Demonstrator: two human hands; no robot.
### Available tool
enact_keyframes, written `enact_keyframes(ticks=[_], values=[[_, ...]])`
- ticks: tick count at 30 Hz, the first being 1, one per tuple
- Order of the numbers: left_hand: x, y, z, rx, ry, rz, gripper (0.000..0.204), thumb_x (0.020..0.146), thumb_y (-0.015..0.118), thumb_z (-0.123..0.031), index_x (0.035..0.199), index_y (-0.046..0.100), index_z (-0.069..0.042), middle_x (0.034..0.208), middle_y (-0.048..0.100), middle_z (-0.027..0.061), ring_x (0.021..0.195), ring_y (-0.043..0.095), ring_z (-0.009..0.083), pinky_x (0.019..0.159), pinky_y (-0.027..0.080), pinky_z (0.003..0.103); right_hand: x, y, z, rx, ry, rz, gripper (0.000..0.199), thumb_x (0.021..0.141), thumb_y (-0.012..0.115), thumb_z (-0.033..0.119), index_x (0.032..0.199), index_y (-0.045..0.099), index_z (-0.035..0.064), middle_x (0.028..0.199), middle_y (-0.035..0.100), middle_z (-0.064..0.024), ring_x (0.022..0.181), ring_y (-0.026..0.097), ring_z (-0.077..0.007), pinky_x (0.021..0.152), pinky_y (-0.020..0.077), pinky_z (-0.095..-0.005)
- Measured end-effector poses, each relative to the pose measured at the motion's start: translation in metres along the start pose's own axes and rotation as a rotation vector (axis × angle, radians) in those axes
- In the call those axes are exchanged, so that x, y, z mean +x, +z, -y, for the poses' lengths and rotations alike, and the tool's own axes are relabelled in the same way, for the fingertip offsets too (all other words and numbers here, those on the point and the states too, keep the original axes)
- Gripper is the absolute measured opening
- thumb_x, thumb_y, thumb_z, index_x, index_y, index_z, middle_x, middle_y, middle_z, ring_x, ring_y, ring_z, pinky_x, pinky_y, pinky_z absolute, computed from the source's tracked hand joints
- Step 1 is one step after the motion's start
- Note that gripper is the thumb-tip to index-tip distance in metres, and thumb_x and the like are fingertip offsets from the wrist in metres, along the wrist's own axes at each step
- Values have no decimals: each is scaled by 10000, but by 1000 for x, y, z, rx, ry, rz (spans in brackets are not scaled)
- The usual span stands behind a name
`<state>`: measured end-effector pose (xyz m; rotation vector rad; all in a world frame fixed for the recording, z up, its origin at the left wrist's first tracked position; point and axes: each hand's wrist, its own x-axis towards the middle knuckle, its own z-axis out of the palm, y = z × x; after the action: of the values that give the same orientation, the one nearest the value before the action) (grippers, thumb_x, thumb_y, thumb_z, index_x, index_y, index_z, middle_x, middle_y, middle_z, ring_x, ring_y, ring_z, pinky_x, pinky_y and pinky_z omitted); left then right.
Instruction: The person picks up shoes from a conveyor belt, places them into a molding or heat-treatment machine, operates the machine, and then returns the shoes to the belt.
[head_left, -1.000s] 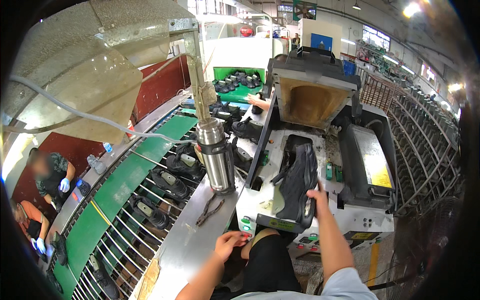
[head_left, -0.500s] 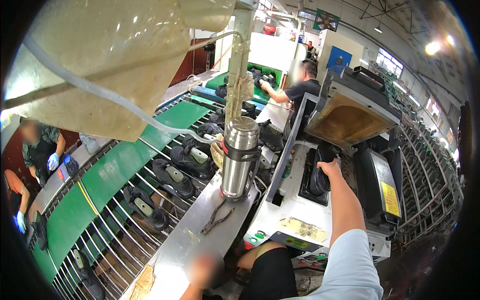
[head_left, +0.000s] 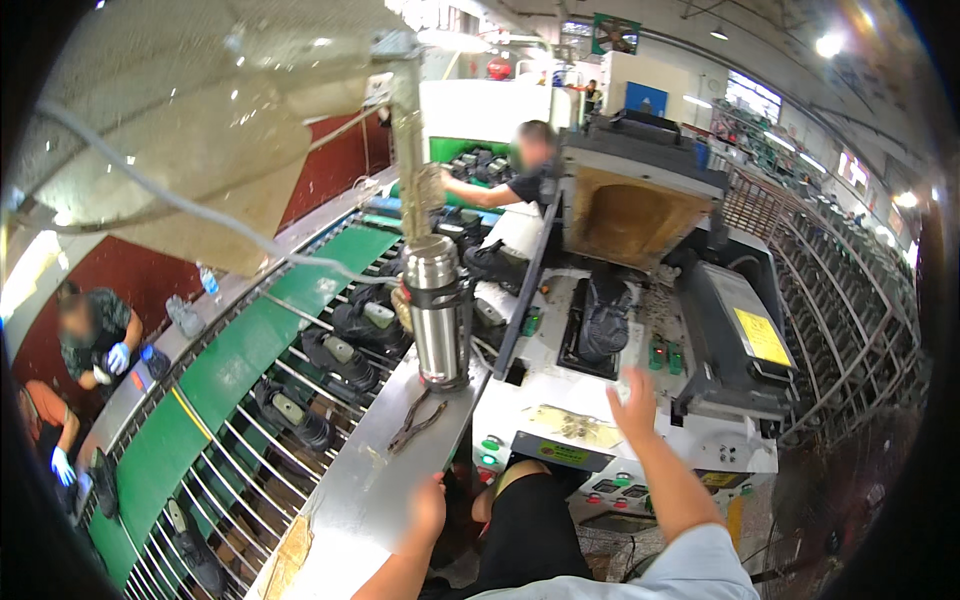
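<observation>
My right hand hangs in the air with its fingers spread, holding nothing, just above the front of the white machine. Straight beyond it, one black shoe lies in the machine's dark bay, under the raised brown-lined lid. My left hand is low, at the near edge of the steel counter; it is blurred, so I cannot tell whether it is curled or flat, and I see nothing in it. On the counter ahead of my left hand lies one pair of pliers, and past that stands one steel flask, upright. Left of my left hand, the wire-rack conveyor carries at least four dark shoes in a row. Three other people are at work: two to the far left, in blue gloves, and one beyond the flask.
</observation>
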<state>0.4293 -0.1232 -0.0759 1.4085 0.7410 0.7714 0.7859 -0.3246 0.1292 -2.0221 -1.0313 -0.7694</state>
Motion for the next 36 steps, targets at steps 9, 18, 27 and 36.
enact_keyframes(ticks=[9, 18, 27, 36], values=[[66, 80, -31, -859, -312, 284, 649, 934, 392, -230, 1444, 147, 87, 1469, 256, 169, 1331, 299, 305, 1135, 212, 416, -224, -156, -68, -19, 512, -234, 213, 748, 676, 12, 950, 612, 27, 879, 592, -111, 675, 586, -223, 596, 480, -339], [17, -2, -41, 1635, 666, 184, 280, 888, 542, -241, 1022, 600, -2, 920, 645, 128, 809, 617, 271, 729, 502, 400, -169, -225, -129, -187, 577, -312, 254, 760, 639, 4, 1011, 600, 21, 986, 583, -124, 895, 576, -318, 785, 466, -393], [-28, -129, 90, 1612, 701, -428, 190, 815, 613, -188, 926, 654, -39, 917, 661, 129, 821, 632, 311, 692, 496, 406, -34, -167, -202, -344, 535, -276, 574, 716, 732, 225, 1197, 540, -23, 1217, 528, -263, 1140, 478, -435, 970, 393, -491], [-41, -60, 4, 973, 145, -495, 176, 727, 640, -201, 713, 671, -28, 664, 649, 152, 621, 633, 332, 588, 497, 431, 88, -155, -267, -426, 1004, 371, 871, 798, 533, 632, 1425, 361, 52, 1469, 353, -195, 1355, 344, -339, 1111, 290, -427]])
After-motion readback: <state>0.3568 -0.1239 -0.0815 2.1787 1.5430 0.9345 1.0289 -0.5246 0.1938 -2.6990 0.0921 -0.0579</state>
